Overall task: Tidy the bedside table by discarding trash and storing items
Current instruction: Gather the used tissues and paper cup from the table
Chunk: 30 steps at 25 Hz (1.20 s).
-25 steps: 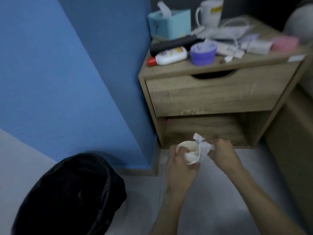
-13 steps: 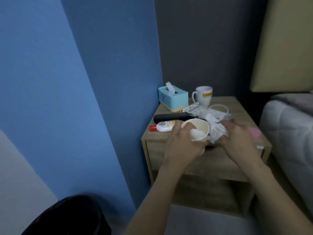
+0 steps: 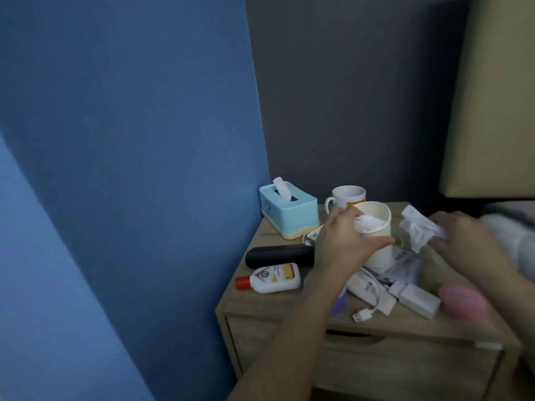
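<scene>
Over table [image 3: 262, 303], cup [image 3: 377, 257] in left hand [image 3: 341, 244]

A smooth blue painted wall [image 3: 115, 169] fills the left side and meets at a corner a dark grey wall [image 3: 347, 111] behind, while a beige padded headboard panel [image 3: 492, 111] stands at the upper right, with pale grey-white bedding [image 3: 518, 235] lying just below it.
</scene>
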Available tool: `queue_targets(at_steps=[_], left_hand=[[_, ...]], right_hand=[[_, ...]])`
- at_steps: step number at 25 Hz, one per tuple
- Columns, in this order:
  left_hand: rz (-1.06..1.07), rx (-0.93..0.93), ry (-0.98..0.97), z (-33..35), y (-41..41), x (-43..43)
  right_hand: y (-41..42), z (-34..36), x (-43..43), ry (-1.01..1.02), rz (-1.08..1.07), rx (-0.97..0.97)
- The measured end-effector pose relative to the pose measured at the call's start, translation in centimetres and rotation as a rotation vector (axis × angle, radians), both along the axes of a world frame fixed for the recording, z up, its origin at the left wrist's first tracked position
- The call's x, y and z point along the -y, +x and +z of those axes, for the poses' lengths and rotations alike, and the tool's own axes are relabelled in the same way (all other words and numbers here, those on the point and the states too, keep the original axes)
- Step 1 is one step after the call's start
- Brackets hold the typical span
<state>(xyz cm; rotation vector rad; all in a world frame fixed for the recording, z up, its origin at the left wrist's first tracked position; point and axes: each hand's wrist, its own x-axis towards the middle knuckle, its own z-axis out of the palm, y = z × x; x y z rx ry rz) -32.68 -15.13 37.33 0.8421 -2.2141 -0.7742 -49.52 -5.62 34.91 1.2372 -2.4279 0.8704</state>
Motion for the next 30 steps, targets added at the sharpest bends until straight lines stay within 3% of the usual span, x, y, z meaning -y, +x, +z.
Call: queue_targets(at_steps=[6,12,16,21,30], left_hand=[[0.099,-0.061,0.031,0.4,0.9,4.4],[0.199,0.059,0.006,-0.9,5.3,7.6],[0.288,-0.007,0.03,-0.5,8.0,9.8],[0.288,0.039,0.023,-0.1,10.6,10.5],[0.237,0.1,0.039,-2.5,15.3,8.1]], right_hand=[[-1.2,-0.5,3.1,-0.004,0.044,0.002],[5.3,0.2,9.9,-0.041,0.332,-0.073],[8.6,-0.2,13.3,-0.01,0.435,-0.069],[10.7,0.4,14.3,0.041,0.407,-0.067],[17.3,0.0,10.7,0.138,0.603,-0.058]])
